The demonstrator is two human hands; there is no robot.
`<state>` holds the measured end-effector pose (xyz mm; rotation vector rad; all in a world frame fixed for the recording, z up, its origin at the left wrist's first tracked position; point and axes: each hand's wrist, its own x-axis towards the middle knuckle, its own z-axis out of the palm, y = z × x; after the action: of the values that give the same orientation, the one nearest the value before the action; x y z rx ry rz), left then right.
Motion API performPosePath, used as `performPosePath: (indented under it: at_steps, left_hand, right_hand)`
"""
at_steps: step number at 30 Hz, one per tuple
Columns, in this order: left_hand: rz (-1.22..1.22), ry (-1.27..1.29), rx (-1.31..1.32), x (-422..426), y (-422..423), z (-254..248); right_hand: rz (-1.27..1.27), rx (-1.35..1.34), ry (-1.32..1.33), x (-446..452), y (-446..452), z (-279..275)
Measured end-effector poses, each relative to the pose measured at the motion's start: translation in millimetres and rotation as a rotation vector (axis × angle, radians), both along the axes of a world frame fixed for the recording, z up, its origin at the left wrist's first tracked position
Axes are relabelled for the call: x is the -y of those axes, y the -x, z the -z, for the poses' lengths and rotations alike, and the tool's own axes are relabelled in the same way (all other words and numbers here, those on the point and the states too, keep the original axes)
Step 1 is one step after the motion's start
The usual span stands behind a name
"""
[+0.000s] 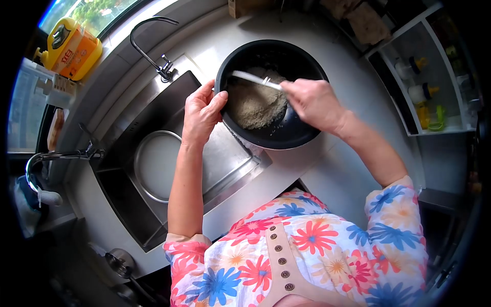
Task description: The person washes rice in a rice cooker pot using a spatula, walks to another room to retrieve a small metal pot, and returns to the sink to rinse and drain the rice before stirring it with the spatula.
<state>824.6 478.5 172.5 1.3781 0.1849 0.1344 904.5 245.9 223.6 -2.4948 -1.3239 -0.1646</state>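
A dark round cooking pot (302,134) is tilted at the counter beside the sink, holding a heap of pale rice (254,109). My left hand (203,108) grips the pot's left rim, thumb over the edge and fingers against the outer wall. In my closed right hand (316,102) is a long white rice paddle (250,77), seen nearly edge-on. It reaches across the pot above the rice, its far end close to the left inner wall. Some grains cling to the paddle and to the dark inside of the pot.
Left of the pot is a steel sink (225,163) with a round metal lid or pan (159,162) in it. Two faucets, one a thin curved tap (164,71), stand behind. A yellow detergent jug (71,49) sits by the window; a shelf rack (427,77) stands right.
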Motion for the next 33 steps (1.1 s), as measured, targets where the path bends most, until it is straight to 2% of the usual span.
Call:
performPosePath:
  at_steps: [1,4,6,8,11,12,15,18,19,23,26,30,33]
  left_hand:
    - [-0.003,0.017,-0.003,1.1,0.5,-1.6]
    - [-0.005,0.017,-0.006,1.5,1.4,-1.2]
    - [-0.004,0.015,-0.004,1.8,1.9,-0.7]
    - [0.004,0.018,-0.008,1.9,0.9,-2.1]
    - [0.031,0.007,0.004,-1.9,-4.2,-3.1]
    - [0.034,-0.005,-0.005,-3.1,-6.0,-3.1]
    - [0.045,-0.038,-0.032,-7.7,-9.7,-3.8]
    - [0.037,-0.03,-0.048,-8.3,-9.0,-1.9]
    - [0.031,-0.032,-0.052,-8.1,-8.4,-1.8]
    - [0.018,-0.033,-0.053,-6.8,-8.1,-1.0]
    - [0.014,-0.04,-0.049,-8.0,-8.2,1.9]
    - [0.025,-0.026,-0.028,-7.0,-7.2,1.7]
    - [-0.002,-0.015,-0.027,-4.9,-7.2,2.8]
  right_hand:
    - [-0.084,-0.024,0.068,-1.0,1.9,5.1]
    - [-0.102,-0.031,0.116,10.8,-1.5,-2.9]
    - [0.043,-0.012,0.044,19.7,-5.7,-12.8]
    - [0.197,0.014,0.163,21.9,-14.1,-14.5]
    - [0.149,0.099,0.024,10.5,-21.7,3.9]
    - [0.133,0.051,0.021,3.2,-17.3,10.7]
    - [-0.085,0.064,0.121,-1.8,-0.7,22.7]
    - [-0.16,-0.02,0.195,13.7,-0.3,1.8]
    - [-0.084,-0.059,0.224,17.1,-0.7,-7.5]
    - [0.093,0.035,0.045,17.7,-16.8,-2.7]
    - [-0.034,0.029,0.014,1.2,-8.8,6.9]
    - [-0.13,-0.051,0.182,12.2,-7.7,3.1]
    - [0.031,-0.016,0.048,13.2,-16.5,-4.1]
